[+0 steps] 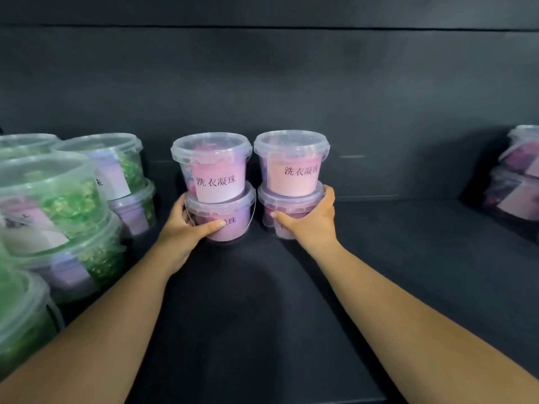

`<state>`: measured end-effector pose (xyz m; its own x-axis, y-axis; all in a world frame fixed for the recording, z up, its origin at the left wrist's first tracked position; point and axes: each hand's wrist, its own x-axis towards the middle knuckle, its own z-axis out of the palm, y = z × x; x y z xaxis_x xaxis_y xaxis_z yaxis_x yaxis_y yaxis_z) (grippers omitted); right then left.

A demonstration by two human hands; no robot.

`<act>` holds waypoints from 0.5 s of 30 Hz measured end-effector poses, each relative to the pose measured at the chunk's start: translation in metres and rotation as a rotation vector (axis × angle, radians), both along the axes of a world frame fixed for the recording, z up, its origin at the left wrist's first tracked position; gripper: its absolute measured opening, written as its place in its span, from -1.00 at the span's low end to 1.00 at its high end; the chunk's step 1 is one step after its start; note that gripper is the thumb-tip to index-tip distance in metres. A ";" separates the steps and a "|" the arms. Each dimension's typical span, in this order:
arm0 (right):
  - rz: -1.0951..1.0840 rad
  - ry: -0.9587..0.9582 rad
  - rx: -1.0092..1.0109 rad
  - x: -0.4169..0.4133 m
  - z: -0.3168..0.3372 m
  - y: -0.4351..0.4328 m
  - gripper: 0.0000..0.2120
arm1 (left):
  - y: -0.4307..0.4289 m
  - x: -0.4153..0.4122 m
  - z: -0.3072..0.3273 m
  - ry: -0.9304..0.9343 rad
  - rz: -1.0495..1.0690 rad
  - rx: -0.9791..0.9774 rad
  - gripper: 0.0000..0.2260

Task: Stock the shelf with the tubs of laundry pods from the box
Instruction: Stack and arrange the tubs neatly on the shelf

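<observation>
Head view: on the dark shelf (pixel 408 243), two stacks of pink tubs (pixel 215 170) stand side by side. The left hand (pixel 182 225) grips the lower left tub (pixel 233 225), and the right hand (pixel 313 220) grips the lower right tub (pixel 287 205). Stacked green tubs (pixel 73 199) crowd the left, and purple tubs (pixel 519 182) stand well apart on the right.

The left hand (pixel 182 225) and right hand (pixel 313 220) were bare, thumbnails cut short; the left forearm (pixel 116 316) and right forearm (pixel 408 310) showed bare skin to the frame edge
</observation>
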<state>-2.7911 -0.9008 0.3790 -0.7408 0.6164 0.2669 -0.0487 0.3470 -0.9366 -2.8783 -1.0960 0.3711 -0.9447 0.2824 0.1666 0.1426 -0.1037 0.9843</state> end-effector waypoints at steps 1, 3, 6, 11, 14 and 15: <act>-0.006 0.003 0.005 -0.004 -0.001 -0.001 -0.06 | -0.001 -0.004 -0.001 0.012 -0.004 0.001 -0.25; -0.011 0.003 0.001 -0.009 -0.002 -0.003 -0.04 | -0.004 -0.012 -0.002 0.018 -0.021 0.000 -0.26; -0.011 0.004 0.002 -0.014 0.000 -0.006 -0.01 | -0.005 -0.021 -0.003 0.008 -0.019 0.022 -0.26; 0.001 -0.029 -0.010 -0.013 -0.003 -0.009 0.09 | -0.004 -0.028 -0.002 0.000 -0.076 0.029 -0.47; 0.025 -0.048 0.005 -0.012 -0.006 -0.008 0.16 | -0.004 -0.028 -0.001 0.008 -0.090 0.027 -0.50; 0.032 -0.054 0.009 -0.012 -0.007 -0.007 0.16 | -0.005 -0.025 -0.001 0.009 -0.083 0.018 -0.48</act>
